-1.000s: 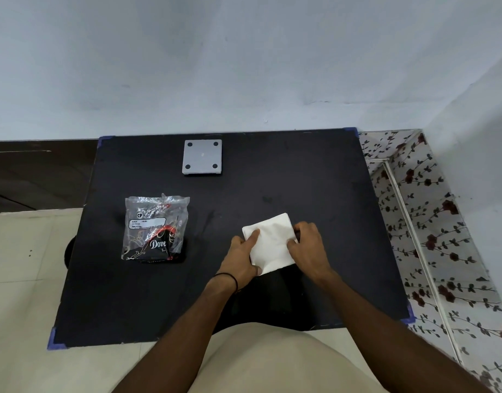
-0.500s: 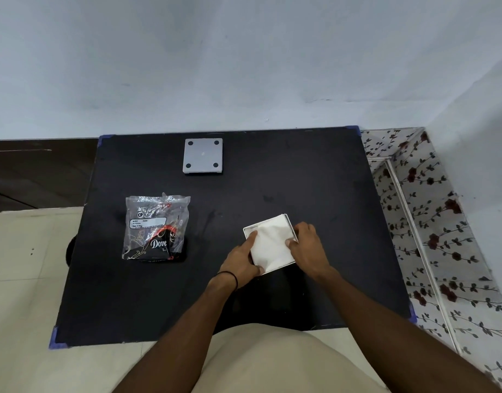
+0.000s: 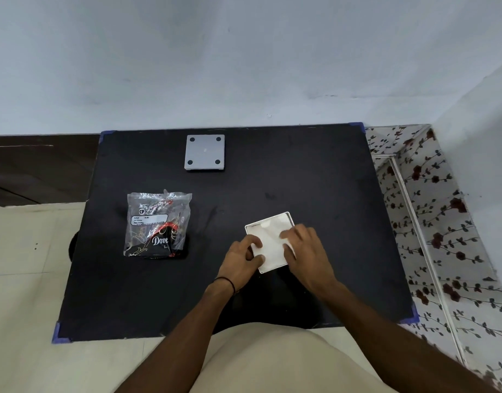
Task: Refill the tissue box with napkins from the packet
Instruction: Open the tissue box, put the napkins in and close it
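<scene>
Both hands [image 3: 272, 252] flat on napkins [image 3: 271, 236], white sq box [image 3: 290, 216] full

Counter [image 3: 272, 177]: matt black top, smooth, faintly smudged, with blue corner caps that look plastic. Packet [image 3: 158, 224]: clear crinkled plastic film, glossy, catching highlights, printed in black, red and white. Tissue box [image 3: 290, 216]: white, smooth, looks like rigid plastic with a slight sheen at the rim. Napkins [image 3: 272, 236]: white soft paper, matt, lightly creased. Square plate [image 3: 205, 152]: grey, smooth, satin finish, four dark round pads; metal or plastic, cannot tell. Wristband [image 3: 226, 280]: thin black cord. Wall [image 3: 244, 66]: matt painted. Floor [image 3: 17, 251]: pale tiles, smooth, dull sheen.
</scene>
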